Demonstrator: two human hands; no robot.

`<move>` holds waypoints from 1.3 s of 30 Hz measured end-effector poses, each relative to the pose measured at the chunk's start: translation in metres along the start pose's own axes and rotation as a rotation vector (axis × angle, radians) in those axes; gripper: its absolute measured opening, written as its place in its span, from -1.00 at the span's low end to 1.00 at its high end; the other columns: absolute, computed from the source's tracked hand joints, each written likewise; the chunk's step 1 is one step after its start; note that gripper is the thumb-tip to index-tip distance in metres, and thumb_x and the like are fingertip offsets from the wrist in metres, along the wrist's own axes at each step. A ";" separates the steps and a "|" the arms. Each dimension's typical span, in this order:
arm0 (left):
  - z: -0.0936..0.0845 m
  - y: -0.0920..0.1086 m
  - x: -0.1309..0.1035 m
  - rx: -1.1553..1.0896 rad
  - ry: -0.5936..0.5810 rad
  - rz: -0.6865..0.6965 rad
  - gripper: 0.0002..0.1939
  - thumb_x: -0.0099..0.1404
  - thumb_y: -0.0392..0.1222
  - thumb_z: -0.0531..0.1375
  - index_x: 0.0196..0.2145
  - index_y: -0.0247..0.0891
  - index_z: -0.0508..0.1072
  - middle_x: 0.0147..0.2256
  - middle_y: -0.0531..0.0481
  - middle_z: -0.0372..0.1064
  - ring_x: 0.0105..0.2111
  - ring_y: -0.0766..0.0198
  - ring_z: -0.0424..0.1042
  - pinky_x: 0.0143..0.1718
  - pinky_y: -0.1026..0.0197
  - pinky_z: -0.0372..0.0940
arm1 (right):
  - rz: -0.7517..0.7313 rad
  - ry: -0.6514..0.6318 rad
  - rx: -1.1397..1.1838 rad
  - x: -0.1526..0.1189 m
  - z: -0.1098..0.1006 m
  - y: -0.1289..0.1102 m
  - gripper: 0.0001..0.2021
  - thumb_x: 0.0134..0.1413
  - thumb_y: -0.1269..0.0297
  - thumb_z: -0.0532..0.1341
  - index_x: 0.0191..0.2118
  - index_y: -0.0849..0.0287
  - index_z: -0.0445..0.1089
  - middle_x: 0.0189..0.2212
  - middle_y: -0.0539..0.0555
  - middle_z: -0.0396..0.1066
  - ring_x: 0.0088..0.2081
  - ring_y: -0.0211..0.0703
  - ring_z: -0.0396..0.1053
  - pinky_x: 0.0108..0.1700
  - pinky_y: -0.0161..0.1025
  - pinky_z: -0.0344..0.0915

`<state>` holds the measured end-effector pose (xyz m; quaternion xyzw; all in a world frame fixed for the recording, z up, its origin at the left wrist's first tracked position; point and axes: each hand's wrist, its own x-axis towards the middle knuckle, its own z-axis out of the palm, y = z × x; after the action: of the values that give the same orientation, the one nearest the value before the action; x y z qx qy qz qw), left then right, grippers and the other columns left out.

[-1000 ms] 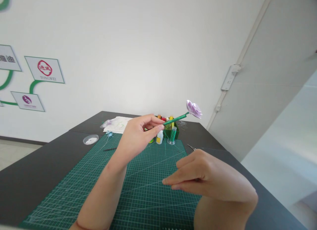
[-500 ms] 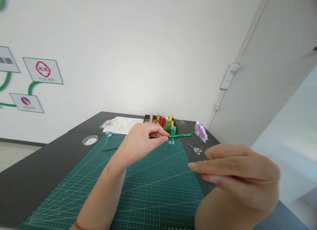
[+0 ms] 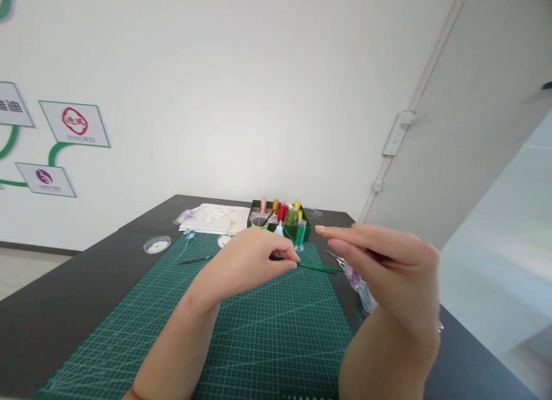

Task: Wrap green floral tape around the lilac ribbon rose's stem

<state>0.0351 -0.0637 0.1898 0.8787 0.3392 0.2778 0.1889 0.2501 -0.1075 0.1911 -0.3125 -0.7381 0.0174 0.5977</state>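
My left hand (image 3: 267, 256) pinches a thin stem (image 3: 319, 268) wrapped in shiny green, held nearly level over the cutting mat (image 3: 267, 342). At the stem's right end is a pale purple flower (image 3: 352, 277), partly covered by my right hand. Thumb and fingertips pressed together, my right hand (image 3: 383, 273) is raised nearer the camera, to the right of the stem. A very fine strand, apparently thread (image 3: 326, 230), shows at its fingertips; its run to the stem cannot be made out. Behind the stem stands a spool of green thread (image 3: 301, 234).
A dark green box (image 3: 307, 230) holds several coloured thread spools. White-handled scissors (image 3: 338, 259) lie right of the mat. Further left are a small blue flower (image 3: 189, 234), a clear dish (image 3: 157, 244), a dark thin tool (image 3: 194, 260) and white sheets (image 3: 211, 218).
My left hand has lowered the stem and flower, tilting the flower end downward. My right hand has moved up and left, its fingers still pinched. The glue bottle and cup behind are uncovered.
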 end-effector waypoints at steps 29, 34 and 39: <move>-0.009 0.012 -0.027 0.194 0.078 0.331 -0.91 0.41 -0.31 0.27 -0.28 -0.18 0.57 -0.34 0.17 0.59 -0.37 0.38 0.54 -0.33 0.34 0.23 | 0.357 -0.082 0.013 0.022 0.004 0.030 -0.83 0.12 0.21 0.35 -0.25 0.09 0.71 -0.36 0.12 0.64 -0.33 -0.04 0.53 -0.48 -0.27 0.33; -0.013 0.013 -0.033 0.247 0.164 0.388 -0.90 0.47 -0.25 0.24 -0.21 -0.16 0.57 -0.34 0.14 0.58 -0.37 0.37 0.53 -0.32 0.32 0.24 | 0.393 -0.109 0.034 0.023 0.007 0.035 -0.80 0.11 0.16 0.37 -0.22 0.12 0.71 -0.32 0.14 0.65 -0.31 -0.02 0.53 -0.44 -0.25 0.36; -0.014 0.009 -0.035 0.297 0.170 0.434 -0.80 0.51 -0.22 0.19 0.00 -0.10 0.58 -0.31 0.11 0.59 -0.34 0.36 0.54 -0.32 0.30 0.25 | 0.404 -0.143 0.065 0.023 0.009 0.035 -0.79 0.12 0.15 0.36 -0.21 0.11 0.71 -0.33 0.14 0.65 -0.33 -0.05 0.53 -0.41 -0.24 0.39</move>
<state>0.0092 -0.0928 0.1932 0.9224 0.1946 0.3317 -0.0352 0.2557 -0.0649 0.1946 -0.4326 -0.7002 0.1828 0.5378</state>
